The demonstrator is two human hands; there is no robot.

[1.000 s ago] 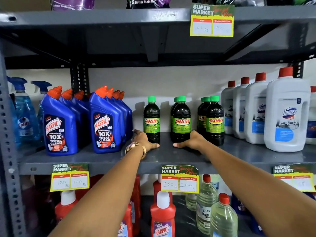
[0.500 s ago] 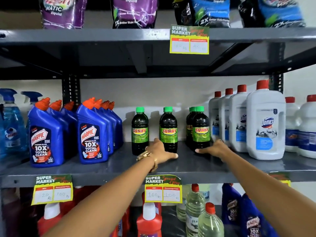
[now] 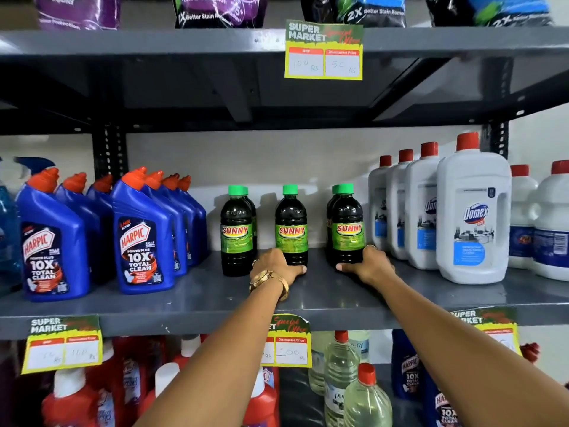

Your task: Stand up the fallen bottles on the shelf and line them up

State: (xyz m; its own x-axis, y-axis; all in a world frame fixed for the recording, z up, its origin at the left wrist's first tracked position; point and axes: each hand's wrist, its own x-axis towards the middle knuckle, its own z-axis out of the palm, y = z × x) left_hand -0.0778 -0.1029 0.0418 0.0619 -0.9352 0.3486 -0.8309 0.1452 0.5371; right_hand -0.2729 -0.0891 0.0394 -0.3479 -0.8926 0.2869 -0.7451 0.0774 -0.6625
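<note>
Dark Sunny bottles with green caps stand upright in three short rows on the grey middle shelf (image 3: 338, 298). My left hand (image 3: 274, 266), with a gold watch on the wrist, wraps the base of the middle front Sunny bottle (image 3: 291, 223), thumb across its front. My right hand (image 3: 369, 265) cups the base of the right front Sunny bottle (image 3: 348, 223), thumb in front and fingers on its right side. The left front Sunny bottle (image 3: 236, 232) stands free, with a second one close behind it. No bottle lies on its side.
Blue Harpic bottles (image 3: 140, 238) fill the shelf to the left and white Domex bottles (image 3: 472, 217) to the right. Price tags (image 3: 323, 50) hang on the shelf edges. The lower shelf holds red and clear bottles; pouches sit on the shelf above.
A second ago my left hand was at the left Sunny bottle and my right at the middle one. Both have shifted one row to the right. The view has also moved closer.
</note>
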